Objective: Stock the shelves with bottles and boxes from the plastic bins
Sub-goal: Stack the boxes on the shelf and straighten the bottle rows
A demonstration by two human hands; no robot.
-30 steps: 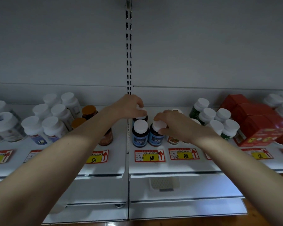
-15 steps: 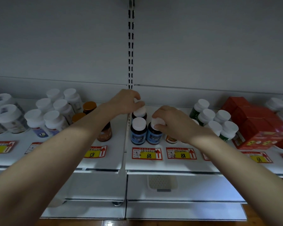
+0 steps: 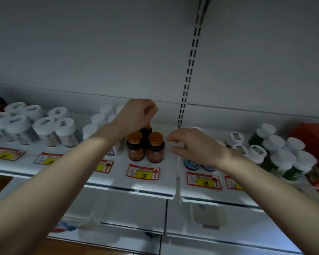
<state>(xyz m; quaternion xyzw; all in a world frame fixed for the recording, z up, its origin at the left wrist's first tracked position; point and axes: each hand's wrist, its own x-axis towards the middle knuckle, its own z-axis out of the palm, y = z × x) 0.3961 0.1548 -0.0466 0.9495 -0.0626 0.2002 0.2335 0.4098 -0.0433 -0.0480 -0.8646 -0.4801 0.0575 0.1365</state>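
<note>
My left hand [image 3: 138, 115] makes the grip: the fingers curl down in a loose fist over the top of the rear brown bottle [image 3: 146, 130], knuckles up and the wrist bent, so the cap is hidden under my palm and only the dark shoulder shows below. My forearm reaches up to it from the lower left. That bottle stands upright on the shelf [image 3: 155, 183], long axis vertical, just behind and between two front brown bottles [image 3: 135, 148] with orange caps, which also stand upright side by side with labels toward me. My right hand [image 3: 197, 146] hovers a little to the right, palm down, fingers bent and spread from the thumb in a wide, empty grip. It hangs above the blue-labelled bottles [image 3: 191, 164], whose tops it covers; I cannot tell whether it touches them. A red and yellow price tag [image 3: 143, 173] lies on the shelf edge in front of the brown bottles. The slotted upright [image 3: 189, 70] rises behind my right hand. Far left stand white-lidded jars [image 3: 44, 129]; far right, green bottles [image 3: 280, 161] with white caps beside a red box [image 3: 315, 140].
</note>
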